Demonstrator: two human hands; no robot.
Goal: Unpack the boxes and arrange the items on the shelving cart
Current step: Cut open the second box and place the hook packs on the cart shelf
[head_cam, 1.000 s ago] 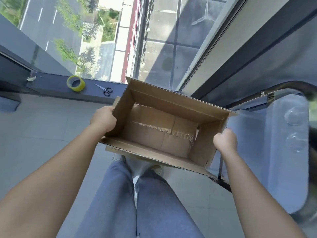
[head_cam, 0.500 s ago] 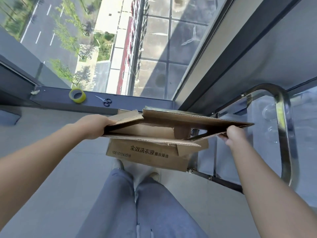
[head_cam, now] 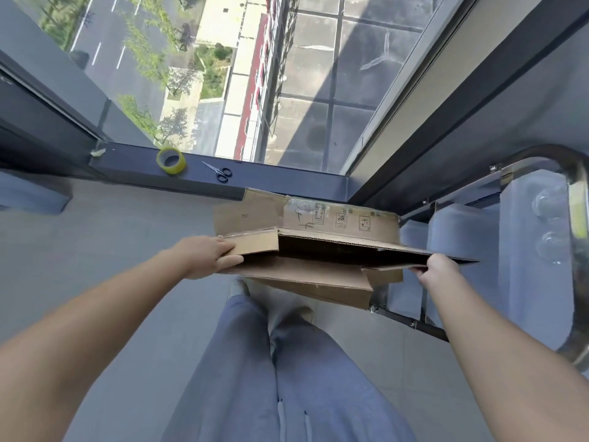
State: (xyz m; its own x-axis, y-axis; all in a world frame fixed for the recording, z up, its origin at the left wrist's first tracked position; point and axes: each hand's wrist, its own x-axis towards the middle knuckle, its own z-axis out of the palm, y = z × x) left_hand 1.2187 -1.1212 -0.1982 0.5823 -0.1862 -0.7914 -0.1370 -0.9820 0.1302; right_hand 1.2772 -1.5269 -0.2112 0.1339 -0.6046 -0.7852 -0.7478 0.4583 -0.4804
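Open a second ago, the brown corrugated cardboard box now lies nearly flat. Left hand at nine o'clock and right hand at three grip its edges; unpacking here looks finished.

Tape roll and scissors lie on sill.

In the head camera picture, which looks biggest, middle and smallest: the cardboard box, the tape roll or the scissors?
1. Cardboard box, by far the biggest.
2. Tape roll and scissors look about alike, too close to rank; both lie farther from the camera.

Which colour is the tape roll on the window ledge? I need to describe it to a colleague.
Yellow-green and translucent, the tape roll shows in the head view.
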